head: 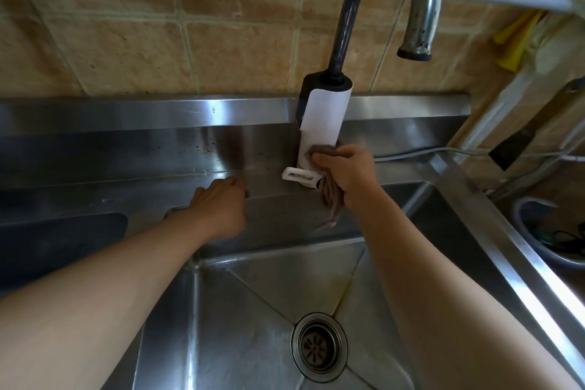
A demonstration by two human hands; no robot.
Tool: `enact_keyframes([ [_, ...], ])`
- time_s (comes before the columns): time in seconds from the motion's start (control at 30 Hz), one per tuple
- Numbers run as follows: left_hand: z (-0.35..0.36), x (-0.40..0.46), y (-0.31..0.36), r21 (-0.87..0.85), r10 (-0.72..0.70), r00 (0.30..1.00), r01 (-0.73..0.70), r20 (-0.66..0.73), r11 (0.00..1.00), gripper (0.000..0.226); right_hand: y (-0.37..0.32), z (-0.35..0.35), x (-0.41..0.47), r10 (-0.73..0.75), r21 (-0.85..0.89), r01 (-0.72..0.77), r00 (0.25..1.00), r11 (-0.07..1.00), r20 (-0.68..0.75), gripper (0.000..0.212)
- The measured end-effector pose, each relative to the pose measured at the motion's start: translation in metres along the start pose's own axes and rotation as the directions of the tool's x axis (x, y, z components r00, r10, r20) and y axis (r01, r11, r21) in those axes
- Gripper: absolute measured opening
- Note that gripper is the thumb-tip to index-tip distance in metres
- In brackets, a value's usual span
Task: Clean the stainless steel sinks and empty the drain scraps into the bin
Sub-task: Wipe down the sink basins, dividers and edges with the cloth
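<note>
Wiping is under way: the right hand point(343, 172) clutches a brown rag point(330, 196) against the white cylindrical tap body point(323, 123) at the far rim, the left hand point(218, 203) rests relaxed on the ledge, and the near stainless steel basin point(253, 310) with its round drain strainer point(318, 347) looks not yet emptied.

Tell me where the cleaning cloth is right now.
In the head view, the brown cloth is right of centre, gripped in the right hand and pressed against the white faucet base, its tail hanging over the sink's back ledge.
</note>
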State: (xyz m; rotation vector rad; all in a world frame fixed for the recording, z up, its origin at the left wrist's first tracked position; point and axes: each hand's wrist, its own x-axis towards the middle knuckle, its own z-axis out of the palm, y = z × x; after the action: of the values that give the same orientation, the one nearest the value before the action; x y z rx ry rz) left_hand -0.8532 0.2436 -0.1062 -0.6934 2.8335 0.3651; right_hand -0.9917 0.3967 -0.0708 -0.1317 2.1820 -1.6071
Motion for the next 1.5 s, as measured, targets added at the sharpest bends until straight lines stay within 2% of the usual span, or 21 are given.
enact_keyframes([
  [0.07,0.000,-0.001,0.002,-0.006,0.006,1.000,-0.006,0.004,1.000,0.053,0.003,-0.009,0.000,0.112,0.236,-0.120,0.993,0.964,0.045,0.022],
  [0.1,0.000,-0.002,0.002,-0.008,0.009,1.000,-0.009,0.004,1.000,0.051,0.004,-0.014,0.002,0.156,0.277,-0.169,0.985,0.946,0.071,0.024],
  [0.23,-0.001,-0.008,-0.001,-0.010,0.018,1.000,-0.018,0.025,1.000,0.049,0.008,-0.029,0.005,0.297,0.208,-0.318,0.947,0.925,0.125,0.034],
  [0.37,-0.004,-0.012,-0.008,0.005,-0.003,0.999,0.003,0.036,1.000,0.051,0.001,-0.023,0.002,0.185,0.248,-0.192,0.981,0.950,0.050,0.017],
  [0.47,-0.003,-0.015,-0.011,0.021,-0.012,0.998,0.011,0.054,1.000,0.049,0.006,-0.005,-0.006,0.111,0.205,-0.118,0.993,0.972,0.049,0.023],
  [0.57,-0.001,-0.017,-0.009,0.019,-0.031,0.997,0.030,0.073,0.999,0.049,0.017,-0.008,-0.014,0.151,0.099,-0.155,0.987,0.983,0.047,0.032],
  [0.63,-0.003,-0.018,-0.006,-0.001,-0.046,0.995,0.046,0.088,0.999,0.050,0.020,-0.020,-0.022,0.202,0.034,-0.204,0.978,0.978,0.053,0.028],
  [0.7,-0.005,-0.019,-0.002,0.006,-0.052,0.994,0.052,0.092,0.999,0.059,0.021,-0.028,-0.028,0.127,-0.008,-0.127,0.992,0.992,0.006,0.023],
  [0.77,-0.009,-0.018,0.001,0.029,-0.058,0.995,0.056,0.077,0.998,0.068,0.010,-0.028,-0.033,-0.083,0.016,0.084,0.994,0.996,-0.071,0.020],
  [0.83,-0.015,-0.017,0.004,0.038,-0.061,0.997,0.059,0.053,0.998,0.072,-0.011,-0.023,-0.025,-0.257,0.081,0.273,0.951,0.959,-0.172,0.015],
  [0.93,-0.020,-0.017,0.005,0.049,-0.046,0.998,0.044,0.032,0.998,0.071,-0.035,-0.008,-0.004,-0.319,0.164,0.344,0.934,0.924,-0.161,0.022],
  [1.0,-0.018,-0.017,0.002,0.049,-0.044,0.998,0.042,0.035,0.998,0.072,-0.033,0.000,0.007,-0.283,0.155,0.301,0.951,0.941,-0.125,0.029],
  [1.13,-0.013,-0.018,-0.005,0.032,-0.055,0.998,0.053,0.037,0.998,0.069,-0.008,-0.005,0.016,-0.095,0.124,0.097,0.995,0.988,-0.018,0.033],
  [1.3,-0.011,-0.019,-0.006,-0.004,-0.051,0.998,0.051,0.032,0.999,0.062,-0.012,-0.010,0.018,0.166,0.129,-0.173,0.984,0.976,0.066,0.033],
  [1.4,-0.010,-0.021,-0.006,-0.023,-0.054,0.998,0.054,0.036,0.998,0.065,-0.018,-0.012,0.012,0.184,0.100,-0.192,0.980,0.976,0.077,0.032],
  [1.5,-0.013,-0.021,-0.006,-0.023,-0.065,0.998,0.065,0.028,0.998,0.066,-0.014,-0.018,-0.006,0.005,-0.043,-0.002,0.997,0.999,0.077,0.025],
])
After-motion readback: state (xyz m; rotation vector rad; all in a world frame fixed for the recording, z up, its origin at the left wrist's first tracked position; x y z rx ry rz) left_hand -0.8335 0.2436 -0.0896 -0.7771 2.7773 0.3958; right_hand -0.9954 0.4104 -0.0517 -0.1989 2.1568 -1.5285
